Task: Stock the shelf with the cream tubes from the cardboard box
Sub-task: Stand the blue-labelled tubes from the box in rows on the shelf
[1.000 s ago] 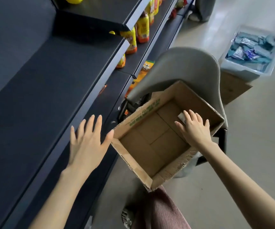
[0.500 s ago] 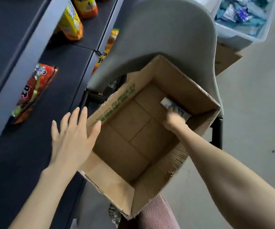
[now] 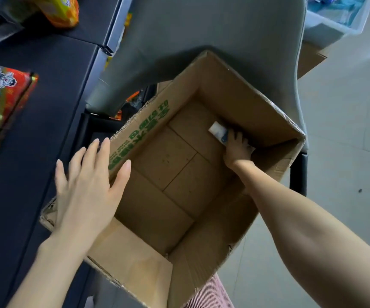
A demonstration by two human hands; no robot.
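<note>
Left hand at 8 o'clock: fingers spread flat over near-left rim of cardboard box; contact unclear. Right hand deep in box at 2 o'clock, fingers curled round white-and-blue cream tube against far wall; only 1 tube visible. Step in hand: pickup. Next: lift clear of box walls, swing to dark shelf at 9 o'clock, near red snack packet.
</note>
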